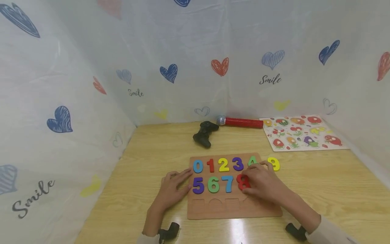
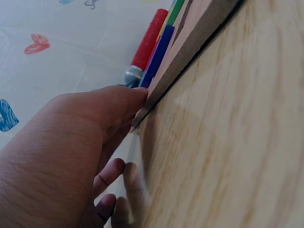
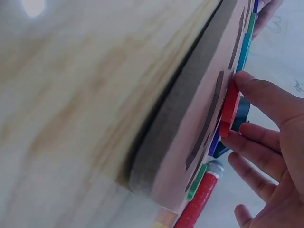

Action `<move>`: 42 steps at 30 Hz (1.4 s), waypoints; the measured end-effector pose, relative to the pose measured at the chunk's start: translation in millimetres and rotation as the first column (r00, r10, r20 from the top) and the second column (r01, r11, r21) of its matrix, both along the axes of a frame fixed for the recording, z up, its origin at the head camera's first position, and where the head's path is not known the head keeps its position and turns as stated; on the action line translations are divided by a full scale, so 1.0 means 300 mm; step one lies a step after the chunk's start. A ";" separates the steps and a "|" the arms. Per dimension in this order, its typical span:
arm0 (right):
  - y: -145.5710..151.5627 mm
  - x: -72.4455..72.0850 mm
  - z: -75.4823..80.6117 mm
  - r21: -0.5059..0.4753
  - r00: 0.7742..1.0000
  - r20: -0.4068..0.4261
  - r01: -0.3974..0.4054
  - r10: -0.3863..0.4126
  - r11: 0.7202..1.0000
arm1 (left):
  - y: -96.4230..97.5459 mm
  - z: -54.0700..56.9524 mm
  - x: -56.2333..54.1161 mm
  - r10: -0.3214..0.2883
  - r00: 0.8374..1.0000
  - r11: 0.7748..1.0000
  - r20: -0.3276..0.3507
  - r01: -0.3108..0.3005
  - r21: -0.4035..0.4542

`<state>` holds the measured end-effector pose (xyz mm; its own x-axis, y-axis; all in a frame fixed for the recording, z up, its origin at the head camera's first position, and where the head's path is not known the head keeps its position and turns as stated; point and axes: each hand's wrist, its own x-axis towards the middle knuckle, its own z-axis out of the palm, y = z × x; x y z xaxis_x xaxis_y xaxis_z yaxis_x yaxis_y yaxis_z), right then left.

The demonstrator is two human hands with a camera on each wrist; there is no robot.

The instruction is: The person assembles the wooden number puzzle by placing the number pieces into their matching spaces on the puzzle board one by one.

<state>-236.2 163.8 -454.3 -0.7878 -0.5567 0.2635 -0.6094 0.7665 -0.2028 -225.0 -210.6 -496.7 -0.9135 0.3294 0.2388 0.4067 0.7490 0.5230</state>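
A wooden number puzzle board (image 1: 234,212) lies flat on the table, with colourful digits in two rows and a bare row of recesses along its front. My right hand (image 1: 264,181) pinches the red number 8 (image 1: 242,182) between thumb and fingertips over the second row's right end; in the right wrist view this red 8 (image 3: 230,103) stands slightly tilted at the board's face. With fingers extended, my left hand (image 1: 172,189) touches the board's left edge, its thumb beside the purple 5 (image 1: 198,186). A blue 7 (image 1: 228,184) sits left of the 8. The green 4 (image 1: 252,160) is partly covered by my right hand.
Off the board's right edge lies a yellow 9 (image 1: 275,164), just beyond my right hand. Farther back are a black game controller (image 1: 206,134), a red microphone (image 1: 243,122) and a fruit puzzle board (image 1: 329,146). A patterned curtain (image 1: 189,91) hangs behind the table.
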 end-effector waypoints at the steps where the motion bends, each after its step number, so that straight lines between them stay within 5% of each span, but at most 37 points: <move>1: 0.002 0.001 0.001 -0.006 1.000 0.007 0.003 -0.003 1.000 | 0.001 0.000 -0.001 0.001 1.000 1.000 0.000 -0.001 -0.004; 23: 0.003 0.005 -0.009 -0.084 0.989 0.149 0.023 -0.010 0.996 | 0.005 0.012 -0.002 -0.004 1.000 1.000 0.017 0.004 -0.006; 30: 0.006 -0.003 -0.003 -0.106 0.996 0.090 -0.006 0.016 0.994 | 0.007 0.012 -0.003 -0.002 1.000 1.000 0.017 0.002 -0.010; 35: -0.003 -0.015 0.013 -0.193 0.999 -0.038 -0.036 0.029 0.981 | 0.007 0.013 -0.001 -0.001 0.999 1.000 0.034 0.001 -0.007; 42: -0.004 -0.030 0.006 -0.320 0.964 -0.237 -0.196 0.122 0.927 | 0.006 0.007 -0.002 0.010 0.999 1.000 0.031 -0.009 -0.013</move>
<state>-245.2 162.8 -452.4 -0.6025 -0.5185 0.6067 -0.7742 0.5645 -0.2864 -225.6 -208.9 -494.7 -0.9237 0.3234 0.2056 0.3830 0.7597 0.5256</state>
